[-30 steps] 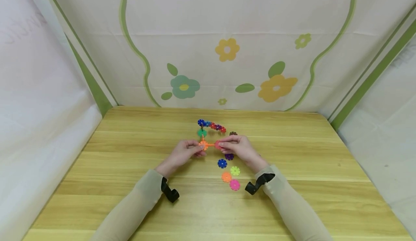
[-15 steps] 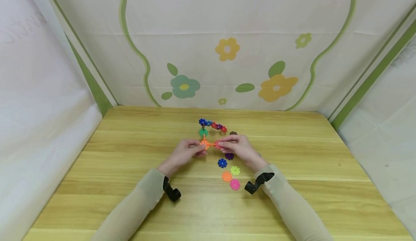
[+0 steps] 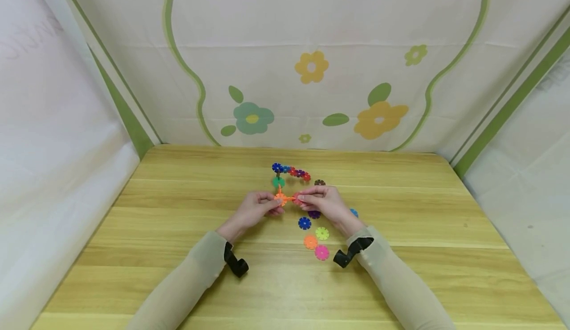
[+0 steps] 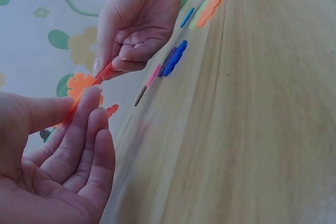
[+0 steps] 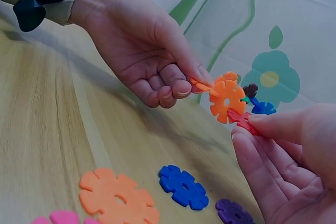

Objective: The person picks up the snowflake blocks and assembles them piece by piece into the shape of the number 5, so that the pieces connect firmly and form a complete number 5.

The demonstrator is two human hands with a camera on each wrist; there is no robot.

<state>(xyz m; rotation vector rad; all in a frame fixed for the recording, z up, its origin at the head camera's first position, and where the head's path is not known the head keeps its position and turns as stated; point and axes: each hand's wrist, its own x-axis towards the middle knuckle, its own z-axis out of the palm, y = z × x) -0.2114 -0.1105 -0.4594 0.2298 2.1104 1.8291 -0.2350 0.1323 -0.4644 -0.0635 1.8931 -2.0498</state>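
Observation:
My left hand [image 3: 253, 209] pinches an orange notched plastic disc [image 3: 280, 200] between thumb and fingers. Joined to it, a second orange disc [image 5: 227, 98] reaches across toward my right hand [image 3: 328, 203]. Between the right thumb and fingertips is a red notched disc [image 5: 240, 119], its edge meeting that second orange disc. Beyond the left fingertips the chain runs away through a green disc [image 3: 278, 182] and a brown one to a dark blue disc [image 3: 276, 167]. There it bends right through light blue, red and purple discs, ending in a red disc [image 3: 306, 176].
Loose discs lie on the wooden table [image 3: 200, 270] near the right forearm: blue [image 3: 305, 223], purple [image 3: 314, 214], yellow-green [image 3: 322, 233], orange [image 3: 310, 242] and pink [image 3: 322, 253]. Past the right hand is a brown disc [image 3: 319, 183]; a light blue disc [image 3: 354, 212] shows beside that wrist.
The left hand and the chain have shifted slightly right, while the right hand has come slightly left with the red disc. More of the light blue disc by the right wrist shows.

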